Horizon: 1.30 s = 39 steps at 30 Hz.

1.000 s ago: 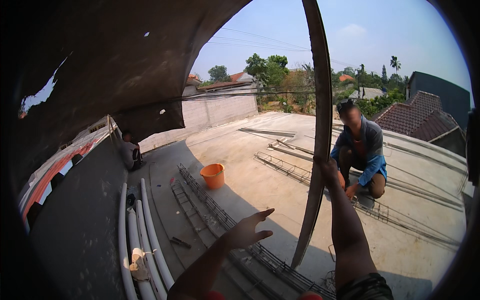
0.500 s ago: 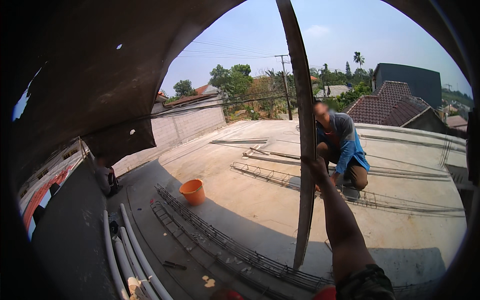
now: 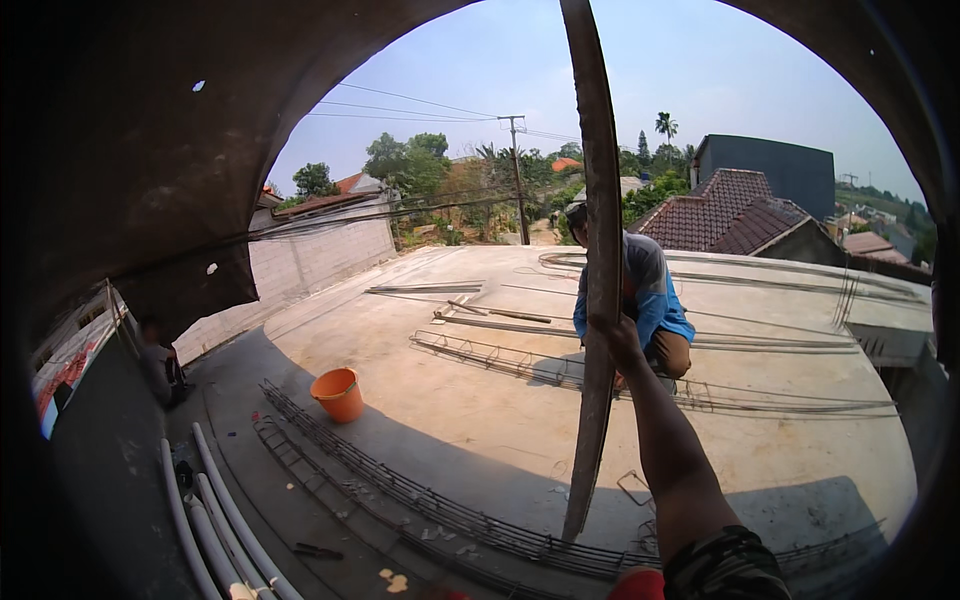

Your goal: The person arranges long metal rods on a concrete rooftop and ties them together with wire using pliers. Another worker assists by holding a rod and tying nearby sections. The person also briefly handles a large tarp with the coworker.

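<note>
Brown and slender, the post (image 3: 591, 440) runs above and below the right hand (image 3: 615, 340), whose fingers are wrapped around it; the left hand is out of view. If that grip slipped, or the post's foot shifted near the rebar cage (image 3: 425, 500) below and left of the fingers, it might topple toward the co-worker (image 3: 655, 312) crouching just beyond them.

Your right hand (image 3: 618, 342) grips the post (image 3: 598, 215), which stands nearly upright and divides your reach. To its left, you have free room above the slab (image 3: 490, 420) up to the orange bucket (image 3: 338, 396). Long rebar cages (image 3: 430, 507) lie low across the near side. Just right of the post, a crouching co-worker (image 3: 652, 290) blocks the far side.
</note>
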Available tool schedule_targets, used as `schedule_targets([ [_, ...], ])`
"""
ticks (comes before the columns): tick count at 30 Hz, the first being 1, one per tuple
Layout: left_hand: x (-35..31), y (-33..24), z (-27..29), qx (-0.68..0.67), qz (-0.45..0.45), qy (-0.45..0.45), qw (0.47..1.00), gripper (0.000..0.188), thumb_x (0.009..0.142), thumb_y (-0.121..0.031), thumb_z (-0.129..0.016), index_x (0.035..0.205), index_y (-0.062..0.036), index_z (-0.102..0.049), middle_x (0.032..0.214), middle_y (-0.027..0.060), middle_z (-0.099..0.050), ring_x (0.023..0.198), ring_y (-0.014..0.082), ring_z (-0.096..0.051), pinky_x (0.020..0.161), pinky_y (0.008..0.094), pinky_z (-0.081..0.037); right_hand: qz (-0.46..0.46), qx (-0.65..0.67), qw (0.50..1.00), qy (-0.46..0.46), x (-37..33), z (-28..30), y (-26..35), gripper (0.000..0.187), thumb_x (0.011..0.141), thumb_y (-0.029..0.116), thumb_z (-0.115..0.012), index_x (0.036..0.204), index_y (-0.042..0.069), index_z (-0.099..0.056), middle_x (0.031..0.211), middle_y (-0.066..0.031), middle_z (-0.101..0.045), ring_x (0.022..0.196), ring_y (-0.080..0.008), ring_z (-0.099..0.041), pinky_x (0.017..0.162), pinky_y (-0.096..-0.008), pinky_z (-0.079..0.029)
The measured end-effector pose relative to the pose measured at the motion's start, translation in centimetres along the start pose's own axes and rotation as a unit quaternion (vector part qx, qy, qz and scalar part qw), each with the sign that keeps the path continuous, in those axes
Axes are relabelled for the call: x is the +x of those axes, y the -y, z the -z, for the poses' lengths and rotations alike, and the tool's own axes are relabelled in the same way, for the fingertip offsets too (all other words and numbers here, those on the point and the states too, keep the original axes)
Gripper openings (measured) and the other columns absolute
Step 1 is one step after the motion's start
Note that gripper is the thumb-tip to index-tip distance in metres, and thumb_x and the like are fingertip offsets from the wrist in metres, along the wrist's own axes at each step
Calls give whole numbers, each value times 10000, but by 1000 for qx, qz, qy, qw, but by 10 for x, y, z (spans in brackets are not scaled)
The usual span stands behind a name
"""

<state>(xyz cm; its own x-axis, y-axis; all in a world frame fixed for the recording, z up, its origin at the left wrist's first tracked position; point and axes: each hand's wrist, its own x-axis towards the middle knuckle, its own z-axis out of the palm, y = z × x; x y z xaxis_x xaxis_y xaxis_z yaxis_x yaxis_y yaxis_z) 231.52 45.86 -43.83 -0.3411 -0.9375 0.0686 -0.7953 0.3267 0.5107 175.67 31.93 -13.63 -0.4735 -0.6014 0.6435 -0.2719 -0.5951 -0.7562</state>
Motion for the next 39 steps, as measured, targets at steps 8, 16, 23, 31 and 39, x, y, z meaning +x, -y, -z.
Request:
schedule_targets([
  [8,-2,8,-1,15,-8,-14,1000,321,780,-354,-657,949,-81,-650,962,154,-649,934,329,-607,821,444,-469,-66,56,996,31,-7,-20,23,203,847,186,-622,977,31,-603,737,-30,-578,664,-104,-570,568,-281,-466],
  [16,11,38,-22,88,-6,5,996,349,774,-367,-647,975,-84,-675,995,186,-652,935,354,-610,816,448,-472,-68,50,996,25,-14,-34,18,280,855,236,-650,997,7,-575,807,-41,-581,724,-129,-571,640,-296,-471],
  [23,98,-69,58,-110,-122,-10,986,500,791,-231,-688,1218,-22,-534,1280,206,-479,1200,368,-459,978,426,-414,0,14,999,36,-6,-8,7,278,856,232,-649,1020,12,-599,816,-65,-619,704,-156,-606,632,-301,-494],
  [31,77,-55,-2,-146,-103,138,974,449,821,-256,-644,1213,-57,-551,1148,191,-588,1088,349,-562,921,407,-454,-49,31,998,36,-18,25,12,410,839,263,-648,1121,-16,-545,918,-131,-623,783,-221,-634,708,-343,-514],
  [39,67,-76,-9,-56,-94,168,980,457,820,-261,-645,1223,-66,-551,1160,173,-592,1073,342,-568,904,416,-464,-74,-22,997,-9,-36,10,39,418,841,277,-644,1130,-17,-574,934,-117,-645,838,-219,-644,777,-364,-510],
])
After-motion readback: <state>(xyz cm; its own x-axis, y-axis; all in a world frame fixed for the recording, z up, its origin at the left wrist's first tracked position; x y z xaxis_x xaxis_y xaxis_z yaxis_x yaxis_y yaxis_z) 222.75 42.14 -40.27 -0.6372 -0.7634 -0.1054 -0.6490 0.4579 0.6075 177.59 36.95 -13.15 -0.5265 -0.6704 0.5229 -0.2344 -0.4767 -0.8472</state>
